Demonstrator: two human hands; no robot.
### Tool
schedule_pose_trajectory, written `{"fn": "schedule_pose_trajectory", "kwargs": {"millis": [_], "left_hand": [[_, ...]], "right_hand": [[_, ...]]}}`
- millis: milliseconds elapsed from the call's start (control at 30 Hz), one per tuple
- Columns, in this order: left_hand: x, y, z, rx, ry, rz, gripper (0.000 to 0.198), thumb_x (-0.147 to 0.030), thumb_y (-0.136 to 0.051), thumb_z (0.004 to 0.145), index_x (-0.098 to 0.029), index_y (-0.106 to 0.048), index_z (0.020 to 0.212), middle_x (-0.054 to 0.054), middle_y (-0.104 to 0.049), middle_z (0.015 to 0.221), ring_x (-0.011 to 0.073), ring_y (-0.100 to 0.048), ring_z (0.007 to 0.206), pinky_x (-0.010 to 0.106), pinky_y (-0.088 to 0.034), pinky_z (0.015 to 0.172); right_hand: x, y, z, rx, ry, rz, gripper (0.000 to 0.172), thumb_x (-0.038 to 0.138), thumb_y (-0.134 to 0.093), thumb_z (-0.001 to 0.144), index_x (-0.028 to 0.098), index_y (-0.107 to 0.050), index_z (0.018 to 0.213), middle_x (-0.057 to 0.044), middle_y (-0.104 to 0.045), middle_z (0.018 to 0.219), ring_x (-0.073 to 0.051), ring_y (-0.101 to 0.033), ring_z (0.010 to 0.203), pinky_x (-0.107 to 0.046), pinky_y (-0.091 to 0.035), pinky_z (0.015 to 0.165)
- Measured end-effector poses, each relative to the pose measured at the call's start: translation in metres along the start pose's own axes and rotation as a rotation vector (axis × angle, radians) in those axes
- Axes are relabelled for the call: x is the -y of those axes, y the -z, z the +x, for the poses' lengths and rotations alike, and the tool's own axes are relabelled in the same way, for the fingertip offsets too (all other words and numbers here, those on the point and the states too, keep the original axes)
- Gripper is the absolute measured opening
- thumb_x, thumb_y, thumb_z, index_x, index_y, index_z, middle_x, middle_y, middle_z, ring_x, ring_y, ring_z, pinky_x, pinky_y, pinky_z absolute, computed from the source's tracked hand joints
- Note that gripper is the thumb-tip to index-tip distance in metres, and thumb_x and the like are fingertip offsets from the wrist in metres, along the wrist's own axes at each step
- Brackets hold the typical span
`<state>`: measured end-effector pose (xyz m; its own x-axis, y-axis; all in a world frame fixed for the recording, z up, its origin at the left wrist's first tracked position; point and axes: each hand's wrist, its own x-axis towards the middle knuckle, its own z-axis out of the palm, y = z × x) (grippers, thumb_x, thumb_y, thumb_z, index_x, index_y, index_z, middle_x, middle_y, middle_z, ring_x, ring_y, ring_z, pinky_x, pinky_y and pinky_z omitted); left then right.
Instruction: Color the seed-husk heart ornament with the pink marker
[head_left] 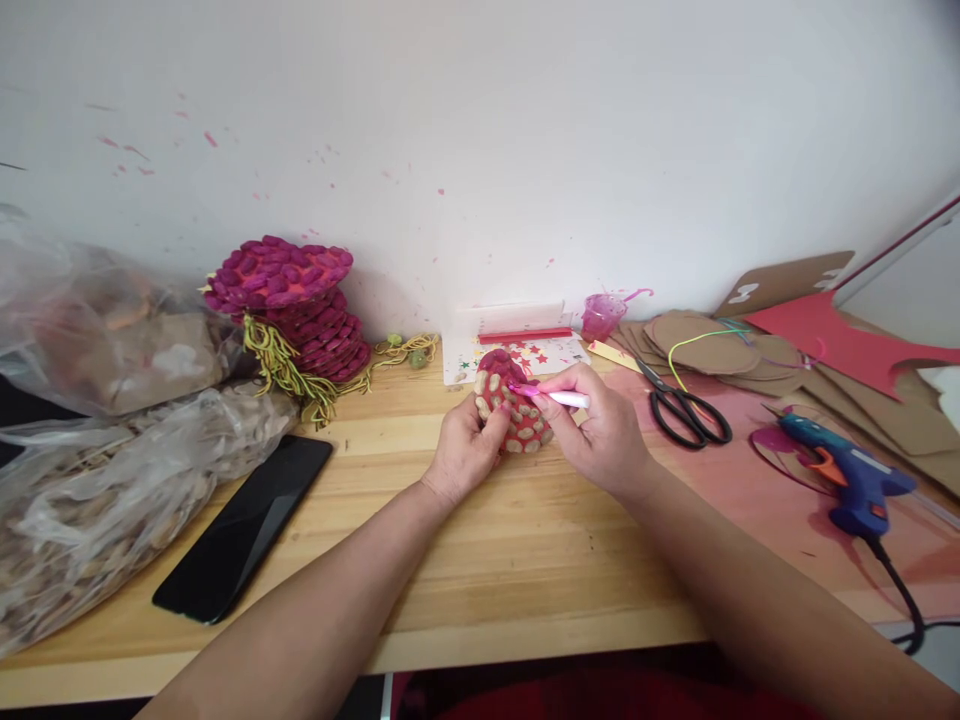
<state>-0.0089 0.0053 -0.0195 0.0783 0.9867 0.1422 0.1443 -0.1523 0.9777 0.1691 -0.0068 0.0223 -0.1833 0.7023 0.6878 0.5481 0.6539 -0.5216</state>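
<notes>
My left hand [466, 448] grips the edge of a red disc [517, 425] covered in tan oval pieces that look like peanut shells. Magenta paint coats the pieces near the disc's upper edge. Between the fingers of my right hand [604, 435] is a white-handled paintbrush [564, 398], its pink tip against the pieces on the disc. Just behind the disc lies a white sheet [456, 360] with small red, yellow and green stars. Against the wall stands a small plastic cup stained with pink paint [602, 314].
At left are a stack of magenta discs [281, 275] with yellow yarn tassels, a plastic bag of shells [112, 510] and a black phone [244, 528]. Black-handled scissors [686, 415], cardboard circles [694, 340], red paper [862, 340] and a blue glue gun [855, 470] lie at right.
</notes>
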Motion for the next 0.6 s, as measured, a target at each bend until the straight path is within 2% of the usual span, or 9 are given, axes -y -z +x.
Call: {"fn": "schedule_pose_trajectory", "kwargs": {"millis": [233, 400, 600], "left_hand": [[-0.0039, -0.0007, 0.0016, -0.021, 0.059, -0.106, 0.037, -0.056, -0.06, 0.087, -0.023, -0.046, 0.077, -0.008, -0.048, 0.046, 0.0097, -0.042, 0.035, 0.022, -0.033, 0.037], [-0.0047, -0.0012, -0.0008, 0.003, 0.024, -0.064, 0.038, -0.055, -0.06, 0.088, -0.022, -0.046, 0.076, -0.007, -0.051, 0.047, 0.0086, -0.043, 0.036, 0.021, -0.033, 0.038], [-0.0081, -0.0007, 0.0, -0.019, 0.063, -0.114, 0.038, -0.056, -0.061, 0.086, -0.023, -0.046, 0.076, -0.008, -0.049, 0.045, 0.0097, -0.042, 0.034, 0.021, -0.032, 0.036]], "right_hand": [[0.0001, 0.0011, -0.0005, 0.009, -0.053, -0.039, 0.006, 0.027, -0.062, 0.095, 0.023, -0.059, 0.091, 0.001, -0.069, 0.075, -0.012, -0.061, 0.057, -0.024, -0.045, 0.053], [0.0003, 0.0018, 0.0012, -0.03, -0.006, -0.008, 0.004, 0.026, -0.061, 0.095, 0.022, -0.06, 0.094, -0.001, -0.07, 0.08, -0.013, -0.064, 0.063, -0.025, -0.047, 0.057], [0.0001, 0.0019, 0.0036, -0.052, 0.006, -0.051, 0.006, 0.024, -0.063, 0.093, 0.021, -0.06, 0.089, -0.003, -0.069, 0.081, -0.018, -0.066, 0.075, -0.03, -0.049, 0.067]]}}
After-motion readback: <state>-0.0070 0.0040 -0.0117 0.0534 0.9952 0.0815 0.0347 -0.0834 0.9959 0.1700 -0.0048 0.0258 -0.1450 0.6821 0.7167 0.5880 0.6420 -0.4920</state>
